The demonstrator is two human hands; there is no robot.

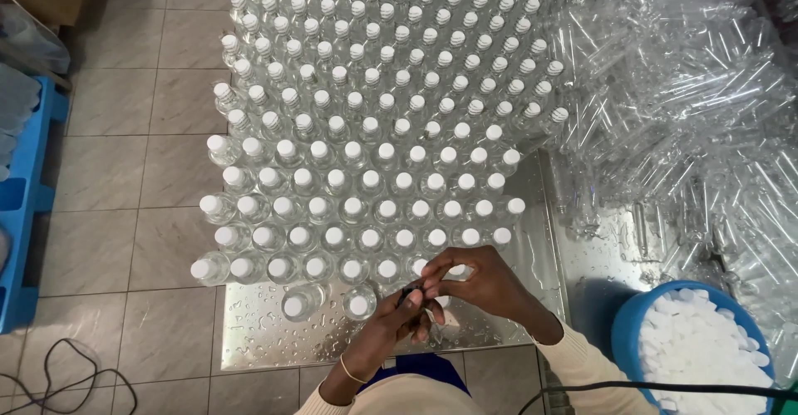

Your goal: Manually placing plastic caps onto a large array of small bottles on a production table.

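Both my hands meet at the near edge of a wet steel table [258, 332]. My left hand [391, 319] and my right hand [482, 286] close together around a small clear bottle with a white cap [440, 303], mostly hidden by my fingers. Just to their left stand two capped bottles [359, 303] apart from the block. Several rows of clear, white-capped bottles [366, 132] fill the table beyond my hands.
A blue tub of white caps [698, 348] sits at the lower right. A big heap of empty clear bottles [690, 108] lies on the right. Tiled floor [125, 174] and a blue pallet [25, 207] are on the left; a black cable [665, 388] crosses the bottom right.
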